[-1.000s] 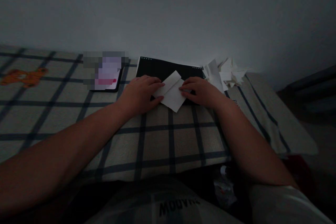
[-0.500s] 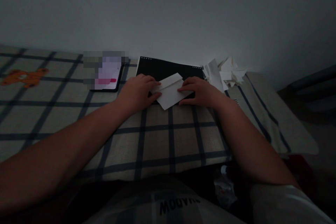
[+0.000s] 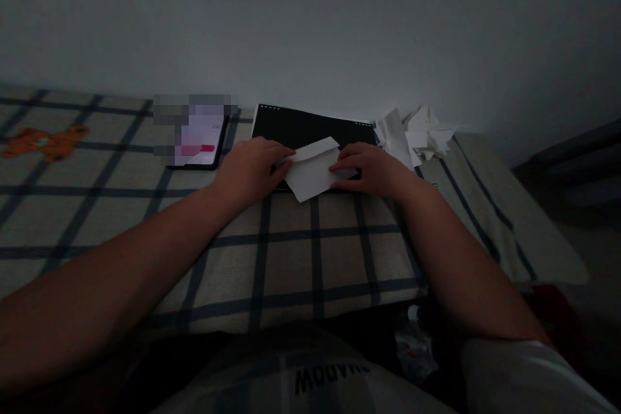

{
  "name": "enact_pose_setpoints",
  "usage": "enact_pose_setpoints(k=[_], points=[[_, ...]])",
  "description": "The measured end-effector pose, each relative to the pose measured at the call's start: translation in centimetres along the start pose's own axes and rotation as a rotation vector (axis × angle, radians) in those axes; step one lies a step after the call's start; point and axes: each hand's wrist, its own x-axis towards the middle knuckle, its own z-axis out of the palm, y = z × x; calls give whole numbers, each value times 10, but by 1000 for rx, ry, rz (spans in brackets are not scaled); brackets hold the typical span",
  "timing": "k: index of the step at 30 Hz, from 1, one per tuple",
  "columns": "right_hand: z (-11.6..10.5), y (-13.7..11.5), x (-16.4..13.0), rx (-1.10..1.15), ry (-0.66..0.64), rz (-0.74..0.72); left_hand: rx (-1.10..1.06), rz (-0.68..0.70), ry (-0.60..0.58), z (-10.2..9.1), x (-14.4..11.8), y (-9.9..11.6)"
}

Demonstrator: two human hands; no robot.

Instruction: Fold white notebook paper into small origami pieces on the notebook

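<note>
A folded sheet of white paper (image 3: 310,174) lies between my hands, over the front edge of a black notebook (image 3: 303,126). A flap runs along the sheet's far side. My left hand (image 3: 255,168) pinches the paper's left corner between thumb and fingers. On the other side, my right hand (image 3: 366,168) has bent fingers resting on the sheet's right part, thumb nearer to me. The lower edge of the paper points toward me over the checked cloth.
A phone (image 3: 204,136) with a lit screen lies left of the notebook. Crumpled and folded papers (image 3: 427,132) are heaped to the right. The checked tablecloth (image 3: 291,259) carries an orange bear figure (image 3: 46,142) at far left. A wall (image 3: 310,26) rises behind.
The paper has shifted and turned slightly, its flap lifting a little. My left thumb has drawn in closer to the fingers. My right hand has barely moved.
</note>
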Motion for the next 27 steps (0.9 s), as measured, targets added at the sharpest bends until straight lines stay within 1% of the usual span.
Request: enact_pose_setpoints(k=[6, 11, 14, 16, 19, 21, 23, 27], points=[[1, -1, 0, -1, 3, 5, 42, 39, -10, -2, 1, 1], [1, -1, -1, 2, 5, 5, 98, 65, -42, -7, -1, 9], [2, -3, -1, 27, -5, 11, 114, 107, -71, -8, -1, 11], [2, -4, -1, 50, -5, 16, 114, 141, -103, -6, 0, 9], [3, -6, -1, 91, -7, 20, 43, 192, -115, 2, 2, 1], [4, -6, 0, 109, -8, 16, -55, 241, -47, 8, 1, -5], [5, -5, 1, 116, -2, 5, -112, 287, -32, 12, 0, -9], [11, -2, 3, 117, 15, -11, -76, 297, -152, 13, -2, -9]])
